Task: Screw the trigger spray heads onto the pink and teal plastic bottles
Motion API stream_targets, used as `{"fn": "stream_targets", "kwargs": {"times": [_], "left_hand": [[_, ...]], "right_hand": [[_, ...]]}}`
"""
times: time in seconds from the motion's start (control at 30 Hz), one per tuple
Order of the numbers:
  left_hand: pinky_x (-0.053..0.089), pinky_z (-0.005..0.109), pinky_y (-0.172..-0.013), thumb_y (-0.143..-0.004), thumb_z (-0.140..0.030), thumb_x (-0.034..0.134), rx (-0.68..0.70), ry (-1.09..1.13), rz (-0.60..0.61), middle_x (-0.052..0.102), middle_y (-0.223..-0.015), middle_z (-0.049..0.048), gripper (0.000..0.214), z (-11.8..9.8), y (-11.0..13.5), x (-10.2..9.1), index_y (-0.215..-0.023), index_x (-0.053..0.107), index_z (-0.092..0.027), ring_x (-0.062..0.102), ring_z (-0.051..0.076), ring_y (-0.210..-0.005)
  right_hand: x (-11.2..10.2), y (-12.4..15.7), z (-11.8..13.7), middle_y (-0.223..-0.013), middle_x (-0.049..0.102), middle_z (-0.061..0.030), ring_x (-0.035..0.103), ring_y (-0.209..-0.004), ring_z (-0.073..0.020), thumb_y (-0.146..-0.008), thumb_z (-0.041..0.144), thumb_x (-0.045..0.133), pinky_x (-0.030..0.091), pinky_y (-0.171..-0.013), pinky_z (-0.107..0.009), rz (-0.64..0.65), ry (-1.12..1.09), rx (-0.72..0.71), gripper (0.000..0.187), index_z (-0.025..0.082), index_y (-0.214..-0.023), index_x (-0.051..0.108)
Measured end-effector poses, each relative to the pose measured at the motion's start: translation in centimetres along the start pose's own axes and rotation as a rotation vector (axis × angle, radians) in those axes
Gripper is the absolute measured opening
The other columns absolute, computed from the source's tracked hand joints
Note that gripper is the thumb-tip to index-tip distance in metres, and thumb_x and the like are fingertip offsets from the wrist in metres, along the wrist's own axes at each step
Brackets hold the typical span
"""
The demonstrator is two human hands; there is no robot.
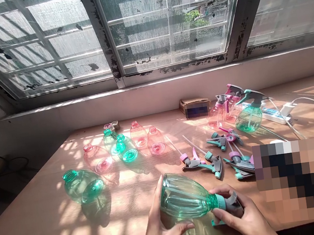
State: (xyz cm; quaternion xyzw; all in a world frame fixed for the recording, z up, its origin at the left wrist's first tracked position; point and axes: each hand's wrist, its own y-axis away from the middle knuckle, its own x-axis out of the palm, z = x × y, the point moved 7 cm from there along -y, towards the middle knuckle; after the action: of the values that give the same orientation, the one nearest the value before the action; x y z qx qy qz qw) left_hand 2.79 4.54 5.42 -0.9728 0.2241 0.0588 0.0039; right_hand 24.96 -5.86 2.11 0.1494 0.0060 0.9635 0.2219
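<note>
A green transparent spray bottle [185,196] lies sideways in the air between my hands, its base to the left. My left hand [161,228] cups the base end, fingers behind it and thumb below. At the neck, my right hand [244,212] is closed around the teal collar and grey spray head [230,202], with thumb and fingers on the collar. A pale dip tube shows inside the bottle. Beyond my right hand lie loose spray heads with tubes, among them a pink-collared one [190,161] and a teal-collared one [215,162].
Open-necked bottles stand or lean at the left, including a green one [82,185] and a pink one [156,140]. Spray bottles with heads, one green [249,117], stand at the back right near a power strip [275,115]. A cardboard box [194,106] sits by the wall.
</note>
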Motion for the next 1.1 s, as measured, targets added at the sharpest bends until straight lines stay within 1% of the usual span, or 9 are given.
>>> {"fn": "stream_targets", "kwargs": {"times": [0.07, 0.2, 0.43, 0.53, 0.63, 0.73, 0.9, 1.0, 1.1], "left_hand": [[0.029, 0.05, -0.139, -0.072, -0.024, 0.098, -0.016, 0.001, -0.006, 0.054, -0.175, 0.0023, 0.111, 0.5, 0.1, -0.3, -0.17, 0.046, -0.035, 0.039, 0.04, -0.166], [0.026, 0.058, -0.14, -0.086, -0.04, 0.092, -0.001, -0.013, 0.025, 0.05, -0.177, 0.0088, 0.095, 1.1, 0.0, -0.4, -0.17, 0.048, -0.031, 0.045, 0.043, -0.162], [0.023, 0.053, -0.141, -0.085, -0.039, 0.093, 0.021, 0.012, 0.01, 0.047, -0.18, 0.0035, 0.096, 0.9, 0.0, -0.1, -0.169, 0.047, -0.037, 0.028, 0.037, -0.172], [0.024, 0.055, -0.141, -0.079, -0.04, 0.096, 0.035, -0.013, -0.023, 0.051, -0.177, 0.0048, 0.101, 1.0, 0.1, -0.4, -0.168, 0.049, -0.036, 0.034, 0.041, -0.169], [0.032, 0.058, -0.138, -0.084, -0.046, 0.092, 0.028, -0.012, -0.034, 0.056, -0.173, 0.0072, 0.089, 0.8, 0.1, -0.6, -0.165, 0.056, -0.034, 0.04, 0.045, -0.165], [0.035, 0.059, -0.136, -0.086, -0.044, 0.092, 0.038, -0.027, -0.014, 0.057, -0.172, 0.0065, 0.085, 0.0, -0.1, -0.5, -0.164, 0.057, -0.034, 0.044, 0.045, -0.163], [0.028, 0.056, -0.14, -0.086, -0.037, 0.093, 0.041, -0.015, 0.013, 0.053, -0.175, 0.0033, 0.09, -0.1, -0.1, -0.2, -0.166, 0.052, -0.039, 0.041, 0.041, -0.166], [0.026, 0.055, -0.141, -0.085, -0.042, 0.094, 0.052, 0.014, 0.019, 0.051, -0.177, 0.0039, 0.095, 0.4, 0.0, -0.3, -0.168, 0.049, -0.038, 0.036, 0.04, -0.168], [0.026, 0.055, -0.14, -0.092, -0.049, 0.087, 0.026, 0.01, 0.042, 0.049, -0.178, 0.0057, 0.087, 0.7, -0.1, -0.3, -0.169, 0.049, -0.036, 0.034, 0.04, -0.169]], "right_hand": [[0.1, 0.1, -0.1, -0.082, 0.081, 0.0006, 0.071, -0.064, -0.0194, -0.076, 0.044, 0.102, 0.064, -0.063, -0.033, 0.0, -0.003, 0.005, 0.035, 0.027, -0.101, 0.087], [0.3, 0.2, -0.1, -0.081, 0.08, 0.0005, 0.07, -0.065, -0.0194, -0.075, 0.046, 0.103, 0.065, -0.061, -0.032, 0.008, -0.026, 0.027, 0.036, 0.028, -0.101, 0.087], [0.1, 0.1, 0.1, -0.072, 0.076, 0.0025, 0.074, -0.063, -0.0226, -0.073, 0.047, 0.103, 0.065, -0.062, -0.035, -0.017, -0.014, 0.053, 0.037, 0.026, -0.098, 0.085], [0.1, 0.0, 0.0, -0.073, 0.077, 0.002, 0.073, -0.063, -0.022, -0.075, 0.046, 0.102, 0.065, -0.061, -0.034, 0.002, -0.007, 0.019, 0.035, 0.027, -0.101, 0.085], [0.1, 0.0, 0.1, -0.08, 0.081, 0.0002, 0.072, -0.063, -0.0211, -0.075, 0.047, 0.101, 0.064, -0.061, -0.035, -0.005, 0.03, -0.012, 0.035, 0.027, -0.1, 0.086], [0.1, -0.1, 0.3, -0.074, 0.079, 0.0003, 0.074, -0.06, -0.0224, -0.075, 0.05, 0.101, 0.064, -0.06, -0.035, -0.025, 0.036, -0.003, 0.037, 0.026, -0.098, 0.085], [0.0, -0.1, 0.4, -0.066, 0.075, 0.0013, 0.073, -0.062, -0.023, -0.071, 0.058, 0.102, 0.064, -0.06, -0.033, -0.06, 0.047, 0.03, 0.045, 0.024, -0.094, 0.085], [0.2, -0.1, 0.3, -0.067, 0.076, 0.0018, 0.074, -0.061, -0.0216, -0.072, 0.057, 0.102, 0.064, -0.061, -0.032, -0.045, 0.027, 0.019, 0.043, 0.025, -0.096, 0.085], [0.2, -0.1, 0.3, -0.073, 0.08, 0.0008, 0.076, -0.061, -0.0222, -0.073, 0.057, 0.102, 0.064, -0.062, -0.034, -0.052, 0.035, 0.006, 0.043, 0.026, -0.097, 0.085]]}}
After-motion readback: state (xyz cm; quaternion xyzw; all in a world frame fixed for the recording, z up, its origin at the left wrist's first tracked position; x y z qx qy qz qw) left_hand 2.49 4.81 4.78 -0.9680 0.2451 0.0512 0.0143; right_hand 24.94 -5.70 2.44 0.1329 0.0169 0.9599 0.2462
